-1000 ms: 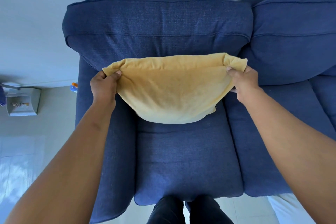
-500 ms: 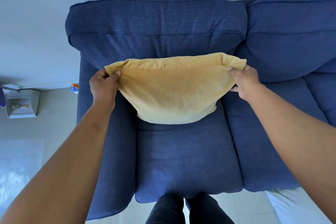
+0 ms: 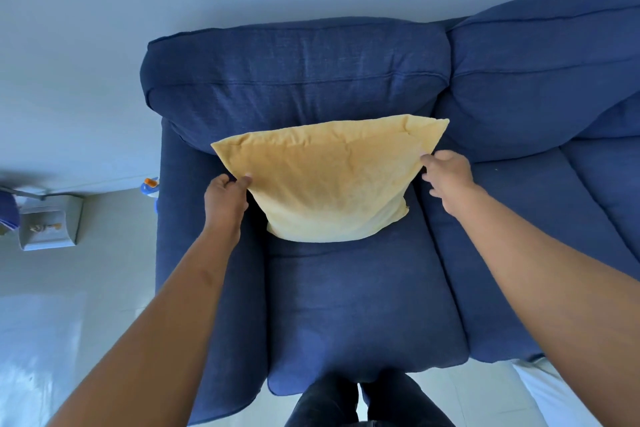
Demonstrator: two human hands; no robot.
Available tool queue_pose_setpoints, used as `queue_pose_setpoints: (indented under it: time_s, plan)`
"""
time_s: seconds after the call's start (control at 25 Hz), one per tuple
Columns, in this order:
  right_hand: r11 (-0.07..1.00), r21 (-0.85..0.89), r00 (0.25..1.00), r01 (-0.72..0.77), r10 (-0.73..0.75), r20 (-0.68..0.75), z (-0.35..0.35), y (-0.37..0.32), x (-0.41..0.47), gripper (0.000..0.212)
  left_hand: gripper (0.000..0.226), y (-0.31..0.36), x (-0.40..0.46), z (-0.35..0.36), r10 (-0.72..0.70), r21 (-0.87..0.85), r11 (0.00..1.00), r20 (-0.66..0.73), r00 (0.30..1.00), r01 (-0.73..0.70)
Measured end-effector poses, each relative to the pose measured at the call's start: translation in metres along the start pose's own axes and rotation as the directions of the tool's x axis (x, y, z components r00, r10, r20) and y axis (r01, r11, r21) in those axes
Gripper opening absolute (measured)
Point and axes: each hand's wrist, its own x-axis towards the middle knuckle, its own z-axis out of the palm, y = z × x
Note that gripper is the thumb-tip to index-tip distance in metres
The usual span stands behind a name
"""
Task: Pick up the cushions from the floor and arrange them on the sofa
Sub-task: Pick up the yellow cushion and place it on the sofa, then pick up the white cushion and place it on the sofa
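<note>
On the seat of the blue sofa (image 3: 346, 305), propped against its backrest, the yellow cushion (image 3: 329, 180) looks light, soft and easily creased, so my left hand (image 3: 225, 199) pinches its side edge while my right hand (image 3: 448, 177), loosely spread, touches the opposite edge.

A small grey stand (image 3: 48, 227) sits on the tiled floor (image 3: 86, 305) near a blue-and-orange bottle (image 3: 149, 185) by the wall (image 3: 86, 80).
</note>
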Motion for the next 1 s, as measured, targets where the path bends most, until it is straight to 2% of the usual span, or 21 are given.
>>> queue_pose_setpoints:
  time_s: [0.04, 0.08, 0.16, 0.24, 0.4, 0.52, 0.64, 0.76, 0.92, 1.0]
  plan:
    - [0.999, -0.039, 1.0, 0.02, -0.02, -0.005, -0.003, 0.009, -0.011, 0.05, 0.022, -0.011, -0.011, 0.002, -0.035, 0.019, 0.999, 0.02, 0.999, 0.034]
    - [0.995, -0.085, 0.999, 0.043, -0.043, -0.001, -0.005, 0.017, -0.021, 0.051, 0.019, -0.022, -0.022, 0.005, -0.069, 0.044, 0.997, 0.047, 0.997, 0.067]
    - [0.98, -0.179, 0.996, 0.092, -0.093, 0.002, -0.014, 0.037, -0.042, 0.049, 0.041, -0.043, -0.044, 0.016, -0.101, 0.156, 0.984, 0.119, 0.988, 0.082]
    - [0.96, -0.255, 0.993, 0.113, -0.119, -0.006, -0.029, 0.061, -0.058, 0.051, 0.059, -0.057, -0.064, 0.031, -0.087, 0.296, 0.955, 0.212, 0.973, 0.021]
    - [0.92, -0.378, 0.988, 0.103, -0.137, -0.065, -0.064, 0.107, -0.08, 0.066, 0.063, -0.068, -0.098, 0.081, -0.037, 0.483, 0.86, 0.378, 0.925, -0.163]
    - [0.859, -0.504, 0.973, 0.089, -0.183, -0.141, -0.099, 0.144, -0.097, 0.063, 0.061, -0.072, -0.132, 0.127, 0.023, 0.532, 0.76, 0.552, 0.834, -0.373]
    - [0.83, -0.557, 0.968, -0.003, -0.138, -0.21, -0.137, 0.179, -0.111, 0.071, 0.061, -0.078, -0.165, 0.17, 0.036, 0.521, 0.688, 0.671, 0.741, -0.505]
    - [0.855, -0.511, 0.946, -0.083, -0.094, -0.31, -0.187, 0.226, -0.131, 0.075, 0.061, -0.091, -0.213, 0.223, 0.03, 0.508, 0.571, 0.772, 0.635, -0.644]
    - [0.879, -0.451, 0.917, -0.156, -0.041, -0.396, -0.251, 0.285, -0.164, 0.077, 0.064, -0.114, -0.29, 0.281, 0.014, 0.465, 0.45, 0.85, 0.526, -0.763]
    - [0.897, -0.402, 0.903, -0.182, -0.01, -0.43, -0.285, 0.318, -0.186, 0.076, 0.067, -0.136, -0.34, 0.306, -0.011, 0.411, 0.371, 0.899, 0.438, -0.833]
